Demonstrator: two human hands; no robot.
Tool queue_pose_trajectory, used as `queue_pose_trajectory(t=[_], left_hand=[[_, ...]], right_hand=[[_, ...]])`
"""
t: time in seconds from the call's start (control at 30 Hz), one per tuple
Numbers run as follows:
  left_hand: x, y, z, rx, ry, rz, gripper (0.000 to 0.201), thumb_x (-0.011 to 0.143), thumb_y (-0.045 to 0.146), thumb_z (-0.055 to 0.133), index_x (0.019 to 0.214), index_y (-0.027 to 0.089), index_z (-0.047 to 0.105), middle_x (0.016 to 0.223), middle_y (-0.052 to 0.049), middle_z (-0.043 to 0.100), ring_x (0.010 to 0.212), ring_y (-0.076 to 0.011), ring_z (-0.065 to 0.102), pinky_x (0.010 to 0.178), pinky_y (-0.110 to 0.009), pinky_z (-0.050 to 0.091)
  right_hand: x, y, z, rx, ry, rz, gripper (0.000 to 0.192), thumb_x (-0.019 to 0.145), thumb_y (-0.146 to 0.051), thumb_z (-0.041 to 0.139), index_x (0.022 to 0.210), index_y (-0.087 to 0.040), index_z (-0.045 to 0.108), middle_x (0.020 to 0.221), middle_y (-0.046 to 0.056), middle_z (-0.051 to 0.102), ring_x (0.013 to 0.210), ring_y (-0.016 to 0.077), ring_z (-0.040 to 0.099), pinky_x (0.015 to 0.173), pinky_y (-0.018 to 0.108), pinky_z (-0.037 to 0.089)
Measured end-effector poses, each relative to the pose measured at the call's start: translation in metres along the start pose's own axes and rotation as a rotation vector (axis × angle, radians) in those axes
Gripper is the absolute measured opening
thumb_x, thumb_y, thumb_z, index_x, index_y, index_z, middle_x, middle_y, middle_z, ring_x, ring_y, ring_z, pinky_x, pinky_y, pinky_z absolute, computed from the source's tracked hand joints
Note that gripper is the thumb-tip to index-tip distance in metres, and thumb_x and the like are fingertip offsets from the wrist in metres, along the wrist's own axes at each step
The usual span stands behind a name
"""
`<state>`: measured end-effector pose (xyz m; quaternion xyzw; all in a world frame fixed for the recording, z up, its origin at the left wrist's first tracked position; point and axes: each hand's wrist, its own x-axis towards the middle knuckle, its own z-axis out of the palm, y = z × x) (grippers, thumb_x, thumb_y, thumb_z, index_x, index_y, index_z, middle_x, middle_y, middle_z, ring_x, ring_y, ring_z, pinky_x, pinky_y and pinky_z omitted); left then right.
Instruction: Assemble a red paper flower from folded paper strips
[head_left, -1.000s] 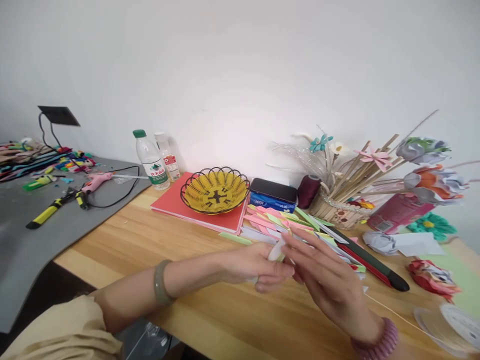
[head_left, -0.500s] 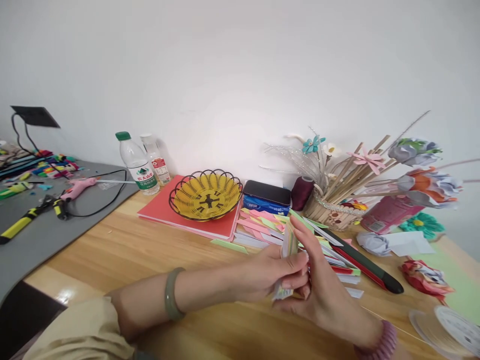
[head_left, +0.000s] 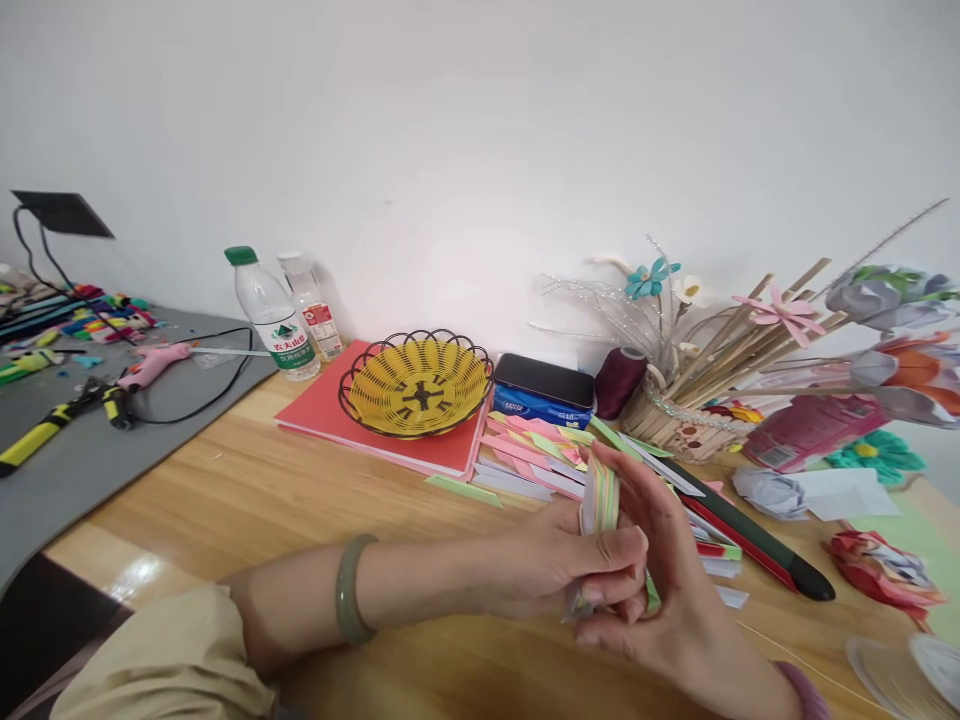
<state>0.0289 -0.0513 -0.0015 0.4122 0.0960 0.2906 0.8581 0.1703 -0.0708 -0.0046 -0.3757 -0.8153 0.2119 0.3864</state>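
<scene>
Both your left hand (head_left: 570,560) and right hand (head_left: 660,590) have fingers clamped on the paper strip bundle (head_left: 600,500), its long axis upright between them above the worktop (head_left: 262,500).

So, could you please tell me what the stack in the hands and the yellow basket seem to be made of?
Stack: thin matte paper, judging by flat coloured layered edges. Basket: probably woven plastic on black wire, shown by the scalloped rim.

Bare wooden tabletop (head_left: 247,490) left of the hands; paper strips (head_left: 525,450), basket (head_left: 416,383) and knife (head_left: 757,535) crowding behind.
</scene>
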Motion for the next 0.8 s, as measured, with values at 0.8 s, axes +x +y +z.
queue_pose_trajectory(t=[0.8], left_hand=[[-0.0006,-0.0017,0.0004,-0.187,0.036,0.022,0.041,0.071,0.043,0.063,0.052,0.014,0.04,0.04,0.008,0.03,0.039,-0.0029,0.032,0.039,-0.02,0.018]], right_hand=[[0.0065,-0.0051,-0.0008,-0.162,-0.054,-0.095,0.098,0.063,-0.043,0.071,0.139,-0.017,0.015,0.14,0.018,0.029,0.13,0.0269,0.029,0.098,0.037,0.04]])
